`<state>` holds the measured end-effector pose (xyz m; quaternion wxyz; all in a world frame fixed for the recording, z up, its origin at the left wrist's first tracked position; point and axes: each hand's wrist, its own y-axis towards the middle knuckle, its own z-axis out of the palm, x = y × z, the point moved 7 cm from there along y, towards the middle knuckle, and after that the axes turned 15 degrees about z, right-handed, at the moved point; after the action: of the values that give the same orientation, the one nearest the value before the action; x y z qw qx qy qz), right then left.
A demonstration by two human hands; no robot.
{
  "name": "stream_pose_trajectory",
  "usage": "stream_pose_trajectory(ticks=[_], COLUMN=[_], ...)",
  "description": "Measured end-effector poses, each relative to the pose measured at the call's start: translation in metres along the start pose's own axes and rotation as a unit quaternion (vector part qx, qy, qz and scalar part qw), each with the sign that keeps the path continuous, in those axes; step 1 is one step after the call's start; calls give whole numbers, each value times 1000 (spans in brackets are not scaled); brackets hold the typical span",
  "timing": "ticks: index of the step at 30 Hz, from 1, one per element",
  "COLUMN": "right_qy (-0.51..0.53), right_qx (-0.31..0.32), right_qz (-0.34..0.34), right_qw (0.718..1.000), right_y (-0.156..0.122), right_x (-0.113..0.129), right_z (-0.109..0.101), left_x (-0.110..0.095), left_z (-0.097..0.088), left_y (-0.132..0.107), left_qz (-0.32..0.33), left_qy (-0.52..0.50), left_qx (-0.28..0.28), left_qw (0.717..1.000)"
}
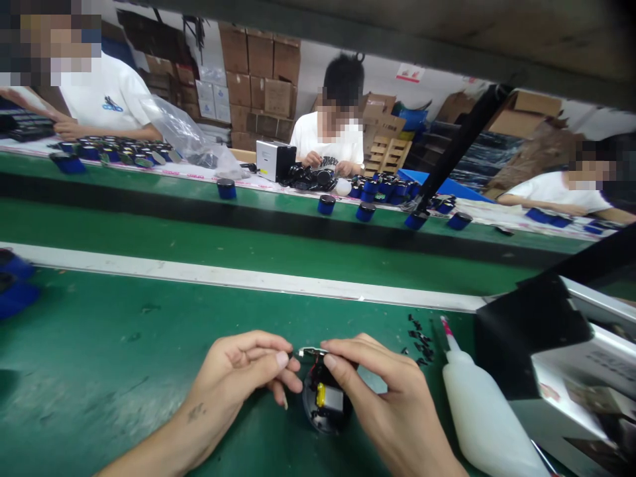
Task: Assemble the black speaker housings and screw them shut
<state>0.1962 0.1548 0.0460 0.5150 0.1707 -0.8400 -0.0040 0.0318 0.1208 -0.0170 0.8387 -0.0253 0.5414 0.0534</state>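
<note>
My right hand (390, 384) pinches a small circuit board (313, 351) by its right end, above an open round device housing (322, 427). Inside the housing sit a silver battery with yellow tape (330, 399) and some thin wires, partly covered by my fingers. My left hand (243, 368) is at the board's left end, thumb and forefinger closed together on a tiny dark piece, too small to name. A small white connector shows on the board close to those fingertips.
Small black parts (422, 348) lie scattered on the green bench (149, 344). At right stand a white squeeze bottle (479, 411) and an open box (536, 344). Blue housings (14, 285) sit at left. Beyond a white rail (238, 278), co-workers sit behind a belt carrying several blue housings (326, 205).
</note>
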Motion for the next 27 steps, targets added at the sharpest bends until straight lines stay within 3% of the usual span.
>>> stream_pose_trajectory(ticks=[8, 14, 20, 24, 27], right_qy=[5, 5, 1, -4, -6], right_qx=[6, 7, -1, -9, -16], right_qz=[6, 3, -11, -4, -14], right_qw=[1000, 1000, 1000, 1000, 1000], right_y=[-1, 0, -1, -1, -2], right_x=[0, 2, 2, 2, 3], right_z=[1, 1, 0, 0, -1], left_x=[-2, -16, -36, -52, -54], left_z=[-3, -4, 3, 9, 12], left_y=[1, 2, 0, -6, -9], left_qz=[15, 86, 222, 330, 361], left_qy=[67, 182, 267, 346, 386], left_qx=[6, -26, -23, -24, -13], left_qw=[998, 979, 938, 878, 849])
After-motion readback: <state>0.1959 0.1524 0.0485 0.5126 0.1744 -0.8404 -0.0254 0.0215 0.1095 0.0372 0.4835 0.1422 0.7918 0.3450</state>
